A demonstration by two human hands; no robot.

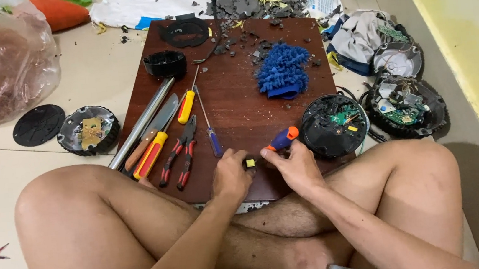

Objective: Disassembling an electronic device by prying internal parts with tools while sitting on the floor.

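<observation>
Gripped in the right hand [297, 167] is a screwdriver with a blue and orange handle [283, 139], its shaft angled down toward a small yellow part [249, 163] that the left hand [230, 176] pinches at the near edge of the brown wooden board [237, 108]. Both hands are closed on what they hold, and they nearly touch over the yellow piece. The board lies on the tiled floor in front of the person's crossed legs.

To do this well, the tip should sit squarely in the part before any turn, with the left fingers steadying it low against the board so it cannot twist or slip; the piece is small, so light pressure seems wiser than force.

Along the board's left edge lie a metal tube [142, 122], a knife [153, 131], a yellow and red handled tool [150, 154], red pliers [180, 154], a yellow handled screwdriver [187, 105] and a thin blue handled one [211, 133]. A blue fluffy cloth [281, 71] rests toward the far right corner amid grey debris. At the right edge an opened round black device [333, 126] shows a green circuit board; similar round housings [405, 106] lie on the floor beyond it.
</observation>
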